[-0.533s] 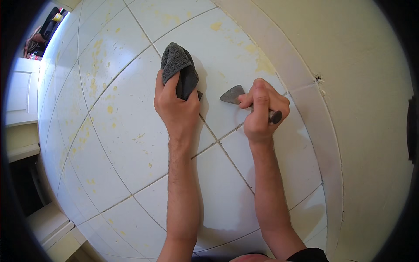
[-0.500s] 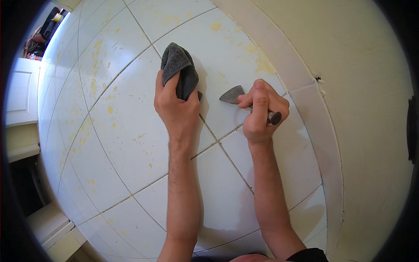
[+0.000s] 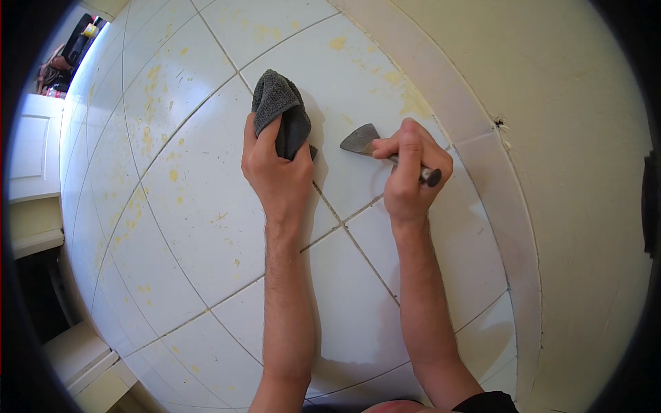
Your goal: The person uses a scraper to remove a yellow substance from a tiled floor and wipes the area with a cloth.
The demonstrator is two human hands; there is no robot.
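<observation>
My left hand (image 3: 279, 165) grips a bunched dark grey cloth (image 3: 279, 96) above the white floor tiles (image 3: 227, 172). Part of the cloth sticks out past the thumb. To the right, my right hand (image 3: 418, 172) is wrapped round the handle of a scraper (image 3: 359, 139), whose flat grey metal blade points left toward the cloth. The dark butt of the handle shows beside the palm. Yellow flaky stains (image 3: 412, 103) mark the tile beyond the right hand, and more yellow spots (image 3: 148, 131) are scattered at the left.
A pale wall (image 3: 578, 172) with a tile skirting (image 3: 509, 206) runs along the right side. On the left are a white cabinet door (image 3: 38, 144) and a dark opening (image 3: 41, 296). Several mixed items (image 3: 72, 51) stand at the far left corner.
My right hand has shifted slightly up and left with the scraper, and its blade now sits a little higher. The left hand and cloth have barely moved.
</observation>
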